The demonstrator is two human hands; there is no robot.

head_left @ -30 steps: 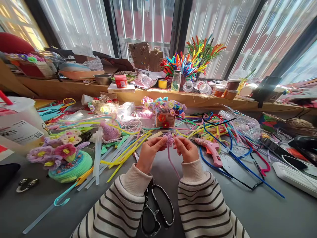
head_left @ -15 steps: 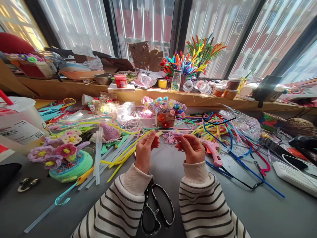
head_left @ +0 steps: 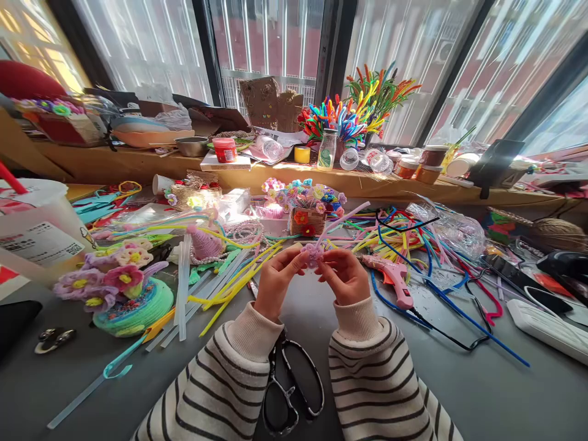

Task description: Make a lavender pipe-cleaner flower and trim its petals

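Lilac fuzzy flower (head_left: 314, 253) is up over the middle of the gray table (head_left: 441, 398), pinched by both the left hand (head_left: 276, 278) and right hand (head_left: 346, 277), stem (head_left: 343, 223) poking toward the far right. Pink glue gun (head_left: 400, 288) lies just right of the hands, black scissors (head_left: 274, 365) sit on the near side, and a woven flower pot (head_left: 316, 223) stands farther back.

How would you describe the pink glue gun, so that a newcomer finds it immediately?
On the grey table, find the right hand, which pinches a lilac fuzzy piece. To its right lies the glue gun, pink with an orange trigger and black cord. Among the thin, fuzzy pipe cleaners beside it, only this is bulky and pistol-shaped.
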